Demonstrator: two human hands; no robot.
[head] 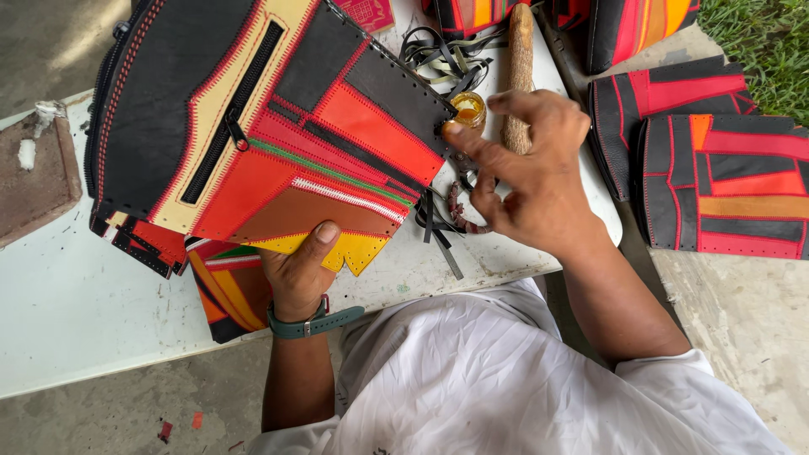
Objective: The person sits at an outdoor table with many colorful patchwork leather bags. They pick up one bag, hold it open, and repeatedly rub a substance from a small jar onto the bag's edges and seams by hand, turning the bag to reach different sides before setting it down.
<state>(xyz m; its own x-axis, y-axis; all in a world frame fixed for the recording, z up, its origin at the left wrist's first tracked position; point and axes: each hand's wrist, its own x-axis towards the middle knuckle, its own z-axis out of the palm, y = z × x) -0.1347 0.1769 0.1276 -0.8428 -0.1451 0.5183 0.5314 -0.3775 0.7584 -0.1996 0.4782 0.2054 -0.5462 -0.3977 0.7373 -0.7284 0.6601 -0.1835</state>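
A patchwork leather panel point(253, 126) in black, red, orange, cream and yellow, with a black zipper, is held up over the white table point(76, 312). My left hand point(299, 270) grips its lower yellow edge, thumb on top, a green watch strap on the wrist. My right hand point(522, 168) has its index fingertip pressed on the panel's right edge, where a row of punched holes runs. A small jar of amber glue point(469, 108) stands just behind that fingertip.
A wooden stick point(518, 76) and black leather strips point(442, 55) lie on the table behind my right hand. More patchwork panels point(716, 181) lie stacked at the right on the concrete. Another coloured piece point(227, 291) lies under my left hand. Grass shows top right.
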